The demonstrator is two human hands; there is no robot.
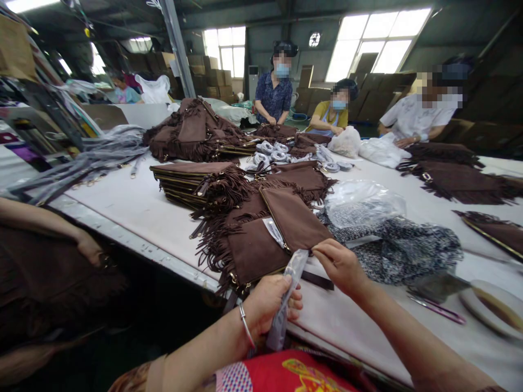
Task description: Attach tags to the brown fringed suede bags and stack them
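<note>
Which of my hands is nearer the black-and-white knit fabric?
Right: your right hand is beside the black-and-white knit fabric's near left edge; your left hand is farther left, around a plastic-wrapped strip.

The person's bare left hand (265, 302) is turned partly palm-up, its thumb (286, 281) lying along the upper side and its fingers (295, 306) curled round opposite in a loose, wrapping grip. Behind it, the left wrist (244, 318) runs almost in line with the bare left forearm (204, 343), which slants back and to the left of the hand. Ahead and to the right of the left hand, near but not touching it, is the bare right hand (340, 265), knuckles up, thumb and forefinger drawn together in a pinch pointing leftward. The bare right forearm (398, 324) stretches back and rightward from that hand.
</note>
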